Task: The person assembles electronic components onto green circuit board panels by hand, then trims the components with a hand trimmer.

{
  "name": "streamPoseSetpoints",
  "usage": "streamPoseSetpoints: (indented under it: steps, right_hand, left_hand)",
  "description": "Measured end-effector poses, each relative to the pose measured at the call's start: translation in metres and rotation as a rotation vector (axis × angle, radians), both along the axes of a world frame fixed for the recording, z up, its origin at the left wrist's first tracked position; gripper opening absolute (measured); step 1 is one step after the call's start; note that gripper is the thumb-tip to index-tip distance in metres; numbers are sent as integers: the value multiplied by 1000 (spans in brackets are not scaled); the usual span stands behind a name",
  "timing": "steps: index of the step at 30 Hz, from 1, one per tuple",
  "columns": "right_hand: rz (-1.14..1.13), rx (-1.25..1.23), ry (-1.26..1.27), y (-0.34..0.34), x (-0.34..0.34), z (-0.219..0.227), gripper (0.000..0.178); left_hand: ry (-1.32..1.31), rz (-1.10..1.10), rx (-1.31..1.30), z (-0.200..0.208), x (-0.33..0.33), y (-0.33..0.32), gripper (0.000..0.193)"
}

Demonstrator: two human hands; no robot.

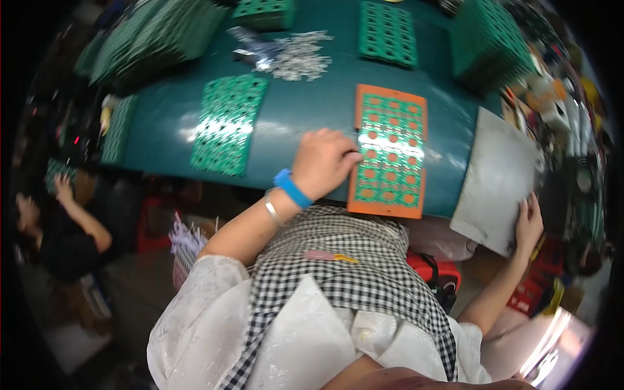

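A green circuit-board panel (391, 149) with rows of copper-coloured round spots lies in an orange tray (390, 209) near the table's front edge. My left hand (323, 161), wearing a blue band and a silver bracelet, is at the tray's left edge. Its fingers are curled with thumb and forefinger together; whatever they pinch, if anything, is too small to make out. Over on the right, a flat grey plate (497, 182) slants past the table edge. My right hand (530, 224) grips its right border, the fingertips on the plate and the thumb mostly hidden.
Green panels (227, 127) lie left of my left hand. Behind them is a heap of small metal parts (302, 57) beside a plastic bag (253, 49). Tall stacks of panels stand at the back left (156, 39) and back right (491, 45). Another person's hand (63, 188) is at far left.
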State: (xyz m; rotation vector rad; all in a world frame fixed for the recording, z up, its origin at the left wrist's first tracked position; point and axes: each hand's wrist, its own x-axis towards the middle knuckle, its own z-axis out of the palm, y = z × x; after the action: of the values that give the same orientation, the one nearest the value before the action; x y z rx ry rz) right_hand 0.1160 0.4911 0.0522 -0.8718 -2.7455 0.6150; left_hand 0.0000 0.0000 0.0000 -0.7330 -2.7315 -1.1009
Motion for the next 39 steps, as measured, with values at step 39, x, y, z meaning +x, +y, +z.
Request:
streamPoseSetpoints:
  steps: [39]
  right_hand:
    - [404, -394, 188, -217, -319, -32, 31]
  left_hand:
    - [-194, 340, 225, -2, -260, 53, 22]
